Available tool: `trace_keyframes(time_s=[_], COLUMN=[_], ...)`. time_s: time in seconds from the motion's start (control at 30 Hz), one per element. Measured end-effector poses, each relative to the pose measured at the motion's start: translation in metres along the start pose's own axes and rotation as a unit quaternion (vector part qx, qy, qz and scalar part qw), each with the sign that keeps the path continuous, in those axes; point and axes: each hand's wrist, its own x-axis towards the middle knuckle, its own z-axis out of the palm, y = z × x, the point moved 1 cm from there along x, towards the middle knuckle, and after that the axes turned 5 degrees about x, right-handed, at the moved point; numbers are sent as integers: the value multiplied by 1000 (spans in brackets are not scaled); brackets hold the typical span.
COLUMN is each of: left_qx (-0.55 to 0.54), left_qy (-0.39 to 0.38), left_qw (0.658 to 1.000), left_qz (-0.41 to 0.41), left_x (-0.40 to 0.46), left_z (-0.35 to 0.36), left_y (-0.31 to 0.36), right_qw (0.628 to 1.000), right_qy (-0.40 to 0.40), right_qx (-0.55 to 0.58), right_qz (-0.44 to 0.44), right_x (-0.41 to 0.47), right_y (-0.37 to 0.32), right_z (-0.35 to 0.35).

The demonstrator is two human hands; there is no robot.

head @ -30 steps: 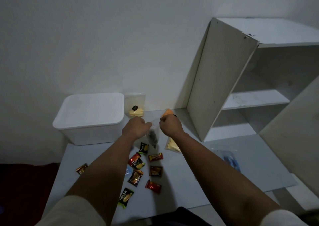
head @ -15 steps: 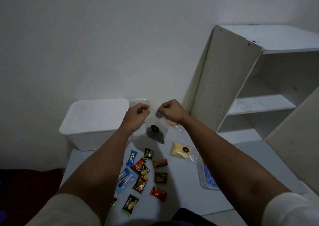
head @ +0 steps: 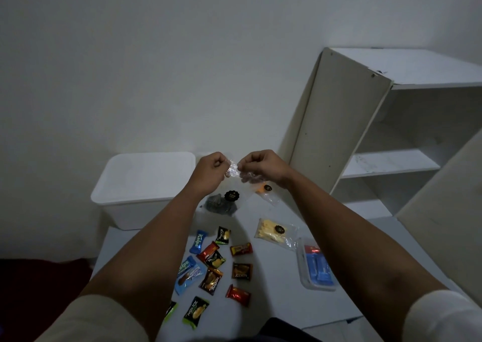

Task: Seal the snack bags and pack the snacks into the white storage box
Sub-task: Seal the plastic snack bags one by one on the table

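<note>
A clear snack bag (head: 226,198) with dark contents and a black round label hangs above the table. My left hand (head: 208,170) and my right hand (head: 260,166) pinch its top edge from either side, fingers curled. The white storage box (head: 140,185) stands behind at the left with its lid on. A clear bag of yellow snacks (head: 273,233) lies on the table, and a bag with an orange snack (head: 264,191) lies beyond my right wrist. Several small wrapped snacks (head: 216,263) are scattered between my forearms.
A clear plastic container with blue items (head: 317,266) sits on the table under my right forearm. A white shelf unit (head: 365,132) stands at the right against the wall. The white table (head: 273,302) ends near my body; a dark red floor area shows at left.
Both hands lifted the dark-filled bag up off the table and now hold its top edge higher, nearer the box. The view tilted, bringing more of the table and wrapped snacks into sight.
</note>
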Motion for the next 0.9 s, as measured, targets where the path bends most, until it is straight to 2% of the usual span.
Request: trace_keyframes(time_s=[0.17, 0.4, 0.63, 0.9], left_qx=[-15, -2, 6, -31], left_qy=[-3, -47, -33, -40], left_qw=[1000, 999, 999, 998], left_qz=[-10, -2, 7, -23], left_x=[-10, -23, -28, -32], left_z=[2, 8, 10, 17], left_y=[8, 14, 17, 18], right_qw=[999, 999, 999, 999], right_qy=[-16, -29, 0, -33], right_qx=[-25, -28, 43, -6], right_qz=[19, 8, 15, 14], right_x=[-1, -10, -23, -28], right_y=[-2, -3, 9, 6], right_z=[1, 3, -7, -5])
